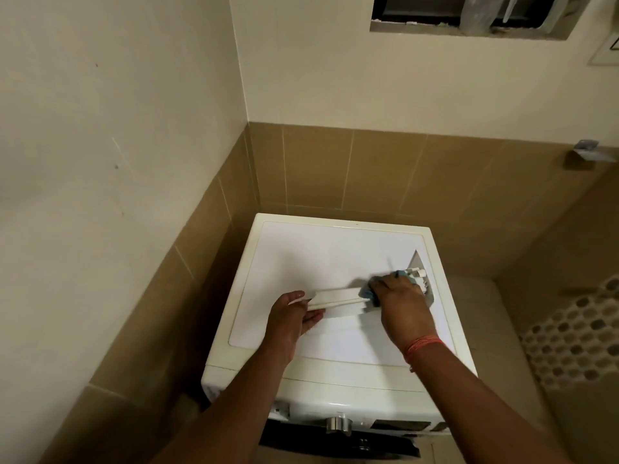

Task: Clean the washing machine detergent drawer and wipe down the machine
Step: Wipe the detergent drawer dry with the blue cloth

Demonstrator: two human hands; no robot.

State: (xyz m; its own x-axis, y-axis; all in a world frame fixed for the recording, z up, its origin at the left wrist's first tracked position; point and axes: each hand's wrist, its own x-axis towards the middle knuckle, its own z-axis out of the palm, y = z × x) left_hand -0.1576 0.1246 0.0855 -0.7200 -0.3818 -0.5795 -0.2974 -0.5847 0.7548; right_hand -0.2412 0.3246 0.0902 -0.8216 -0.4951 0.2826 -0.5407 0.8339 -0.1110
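Two forearms are reaching in from below over one white washing machine (321, 262) standing in a tiled corner. Left hand (293, 318) is gripping the near end of one white detergent drawer (338, 299), which is lying across the machine's top. Right hand (400, 303), one orange thread at the wrist, is curling over one blue cloth (366, 293), pressing it against the drawer's far end.

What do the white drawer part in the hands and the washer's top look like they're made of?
The detergent drawer looks like matte white moulded plastic, judging by its thin ribbed walls. The washing machine top seems a smooth white panel, faintly glossy, in a cream rim; laminate or painted metal, I cannot tell which.
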